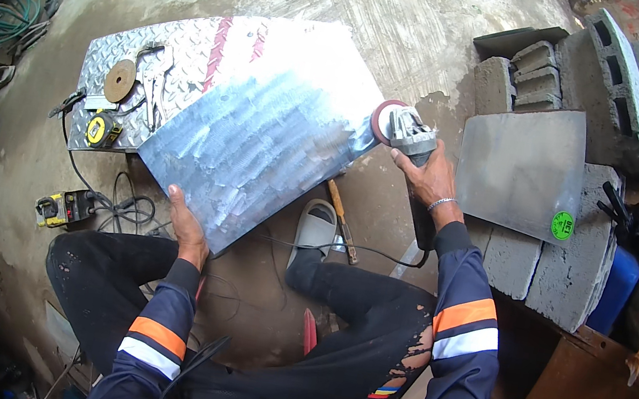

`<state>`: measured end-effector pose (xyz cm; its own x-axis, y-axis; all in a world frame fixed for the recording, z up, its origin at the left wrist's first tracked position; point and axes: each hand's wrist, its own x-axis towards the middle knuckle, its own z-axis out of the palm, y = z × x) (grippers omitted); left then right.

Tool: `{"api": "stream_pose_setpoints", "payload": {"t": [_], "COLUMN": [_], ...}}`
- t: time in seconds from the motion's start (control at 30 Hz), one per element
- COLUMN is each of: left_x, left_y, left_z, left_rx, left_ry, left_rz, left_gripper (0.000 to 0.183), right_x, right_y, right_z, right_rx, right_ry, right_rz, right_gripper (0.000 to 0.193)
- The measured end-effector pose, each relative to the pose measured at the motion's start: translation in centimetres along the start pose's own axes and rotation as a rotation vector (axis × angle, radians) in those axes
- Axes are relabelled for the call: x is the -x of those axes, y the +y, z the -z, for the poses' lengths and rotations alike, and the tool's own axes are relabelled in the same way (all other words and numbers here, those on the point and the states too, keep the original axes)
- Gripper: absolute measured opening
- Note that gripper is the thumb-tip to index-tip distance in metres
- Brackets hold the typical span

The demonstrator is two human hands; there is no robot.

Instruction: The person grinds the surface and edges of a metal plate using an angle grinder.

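My right hand (430, 182) is wrapped round an angle grinder (413, 137), whose reddish-rimmed disc (381, 122) is at the right corner of a metal sheet (255, 155). Brushed, overlapping streaks cover the sheet, and its far part glares white. At the sheet's near left edge, my left hand (186, 226) grips it with the thumb on top; the other fingers are mostly hidden. The sheet lies tilted over a diamond tread plate (194, 39). On that plate rest locking pliers (155, 92), a brown disc (119, 81) and a yellow-black tape measure (102, 130).
A wooden-handled hammer (341, 220) lies beside my sandalled foot (316, 229). The grinder's cord (378, 253) crosses near my legs. At left sits a yellow-black power box (63, 208) with tangled cables. Concrete blocks (510, 261) at right carry another metal sheet (515, 165).
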<state>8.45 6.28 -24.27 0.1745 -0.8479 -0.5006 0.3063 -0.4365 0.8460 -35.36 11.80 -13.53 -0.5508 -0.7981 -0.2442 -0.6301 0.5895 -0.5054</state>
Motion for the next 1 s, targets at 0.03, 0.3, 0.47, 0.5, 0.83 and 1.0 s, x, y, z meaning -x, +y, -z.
{"api": "stream_pose_setpoints", "payload": {"t": [0.03, 0.3, 0.47, 0.5, 0.83, 1.0], "left_x": [-0.2, 0.6, 1.2, 1.3, 0.4, 0.1], "left_y": [-0.1, 0.3, 1.1, 1.2, 0.5, 0.3], "left_z": [0.4, -0.2, -0.5, -0.6, 0.2, 0.5], "left_rx": [-0.003, -0.074, -0.037, -0.032, -0.065, -0.012], "left_ry": [0.006, 0.052, 0.025, 0.018, 0.018, -0.027], "left_rz": [-0.006, 0.01, 0.007, 0.012, -0.006, 0.017], "left_gripper": [0.087, 0.089, 0.088, 0.088, 0.088, 0.085], "right_x": [0.1, 1.4, 1.1, 0.9, 1.3, 0.4], "right_y": [-0.1, 1.0, 0.4, 0.5, -1.5, -1.3], "right_z": [0.2, 0.4, -0.5, -0.6, -1.3, -1.6], "right_rx": [-0.006, 0.028, 0.136, 0.154, 0.22, 0.192], "right_ry": [-0.004, 0.089, 0.094, 0.103, 0.048, 0.027], "right_rz": [0.004, 0.008, -0.01, -0.025, 0.008, 0.028], "right_gripper": [0.089, 0.085, 0.086, 0.085, 0.083, 0.087]}}
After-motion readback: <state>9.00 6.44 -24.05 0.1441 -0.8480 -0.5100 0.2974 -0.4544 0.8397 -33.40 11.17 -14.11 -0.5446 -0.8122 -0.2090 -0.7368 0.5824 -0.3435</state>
